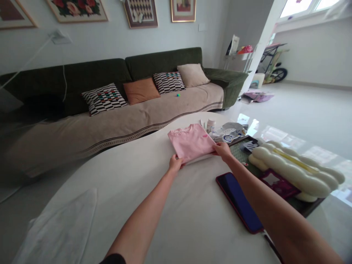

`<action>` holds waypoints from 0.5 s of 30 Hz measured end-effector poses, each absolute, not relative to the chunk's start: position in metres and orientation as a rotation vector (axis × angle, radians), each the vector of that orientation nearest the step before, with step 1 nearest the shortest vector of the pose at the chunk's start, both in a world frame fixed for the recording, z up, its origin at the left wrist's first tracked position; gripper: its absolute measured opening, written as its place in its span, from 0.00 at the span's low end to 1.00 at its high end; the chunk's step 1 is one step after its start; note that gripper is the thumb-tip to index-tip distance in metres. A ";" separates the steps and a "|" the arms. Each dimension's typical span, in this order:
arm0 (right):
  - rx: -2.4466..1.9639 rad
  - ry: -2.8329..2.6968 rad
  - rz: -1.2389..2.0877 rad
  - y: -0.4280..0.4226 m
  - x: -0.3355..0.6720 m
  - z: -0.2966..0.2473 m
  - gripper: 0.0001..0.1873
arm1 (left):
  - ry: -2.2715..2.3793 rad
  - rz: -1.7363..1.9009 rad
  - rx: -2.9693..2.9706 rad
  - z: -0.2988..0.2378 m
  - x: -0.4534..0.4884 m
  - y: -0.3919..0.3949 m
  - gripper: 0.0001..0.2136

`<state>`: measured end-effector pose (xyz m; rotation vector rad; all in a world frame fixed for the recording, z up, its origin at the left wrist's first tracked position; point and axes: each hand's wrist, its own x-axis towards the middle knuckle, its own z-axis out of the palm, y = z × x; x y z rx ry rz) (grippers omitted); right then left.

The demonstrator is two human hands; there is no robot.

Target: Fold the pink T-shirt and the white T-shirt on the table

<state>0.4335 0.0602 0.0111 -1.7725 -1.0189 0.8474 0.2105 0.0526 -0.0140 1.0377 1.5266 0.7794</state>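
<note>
Steadily | left grip [175, 163] and right grip [222, 151] half-curled at the near corners of the folded pink T-shirt [191, 142], can't tell if pinching | shirt lies flat on white surface [154, 205] | I'd press both sides evenly, edges square

The left hand [175, 164] and right hand [222, 151] rest on the near edge of a folded pink T-shirt [191, 142] on a white table [132, 205], with a phone [238, 202] lying near the right arm [264, 190].
</note>
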 end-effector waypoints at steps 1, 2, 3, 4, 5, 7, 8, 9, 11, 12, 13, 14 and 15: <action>-1.815 -1.024 0.803 0.059 0.434 0.011 0.09 | 1.528 0.782 1.050 -0.015 0.209 0.053 0.16; -1.857 -1.020 0.759 0.057 0.433 0.013 0.12 | 1.527 0.782 1.064 -0.014 0.207 0.052 0.16; -1.902 -1.035 0.691 0.054 0.431 0.015 0.15 | 1.525 0.780 1.078 -0.012 0.205 0.050 0.16; -1.936 -1.096 0.593 0.051 0.426 0.017 0.18 | 1.523 0.776 1.093 -0.010 0.201 0.046 0.17; -1.954 -1.219 0.469 0.046 0.419 0.018 0.21 | 1.520 0.772 1.107 -0.009 0.195 0.040 0.16; -1.910 -1.630 0.207 0.035 0.402 0.015 0.24 | 1.504 0.763 1.133 -0.008 0.178 0.023 0.14; -1.862 -1.862 0.118 0.030 0.393 0.011 0.24 | 1.492 0.762 1.172 -0.009 0.165 0.011 0.13; -1.816 -2.064 0.087 0.025 0.385 0.006 0.24 | 1.482 0.766 1.236 -0.010 0.148 -0.003 0.12; -1.819 -2.283 0.172 0.019 0.373 -0.002 0.24 | 1.506 0.808 1.420 -0.011 0.103 -0.036 0.10; -1.868 -2.316 0.220 0.018 0.370 -0.004 0.24 | 1.552 0.843 1.528 -0.010 0.075 -0.055 0.10; -1.920 -2.319 0.238 0.016 0.367 -0.005 0.25 | 1.626 0.882 1.631 -0.009 0.045 -0.074 0.10; -1.956 -2.305 0.219 0.015 0.364 -0.005 0.26 | 1.725 0.912 1.721 -0.006 0.013 -0.094 0.10; -1.962 -2.282 0.175 0.012 0.359 -0.004 0.26 | 1.843 0.923 1.801 -0.003 -0.018 -0.115 0.11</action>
